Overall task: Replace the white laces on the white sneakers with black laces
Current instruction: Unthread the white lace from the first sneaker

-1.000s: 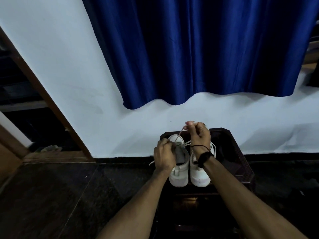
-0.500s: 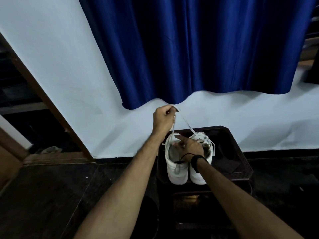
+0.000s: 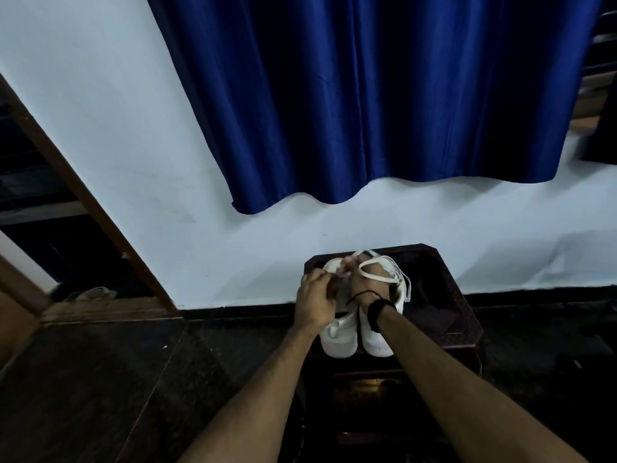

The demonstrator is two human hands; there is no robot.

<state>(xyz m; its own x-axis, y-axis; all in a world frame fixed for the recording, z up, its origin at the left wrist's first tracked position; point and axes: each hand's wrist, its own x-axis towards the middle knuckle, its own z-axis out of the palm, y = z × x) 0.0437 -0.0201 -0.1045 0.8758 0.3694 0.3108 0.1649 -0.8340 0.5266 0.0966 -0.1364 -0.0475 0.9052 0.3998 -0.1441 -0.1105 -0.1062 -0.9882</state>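
Two white sneakers stand side by side on a dark wooden stool point(image 3: 444, 315), toes toward me: the left sneaker point(image 3: 337, 339) and the right sneaker point(image 3: 379, 342). A white lace point(image 3: 377, 277) loops across the back of my right hand and over the right sneaker's opening. My left hand point(image 3: 315, 300) rests over the left sneaker with its fingers pinched at the lace near the eyelets. My right hand point(image 3: 365, 284), with a black wristband, is closed on the lace above the shoes. No black laces are in view.
A blue curtain point(image 3: 367, 111) hangs on the white wall behind the stool. A brown door frame point(image 3: 86, 208) slants at the left, with a light sandal point(image 3: 90, 293) on the floor beyond it. The floor around the stool is dark stone.
My left hand has come down from its raised pull and now sits at the left sneaker. The lace, drawn taut upward before, now lies slack over my right hand.
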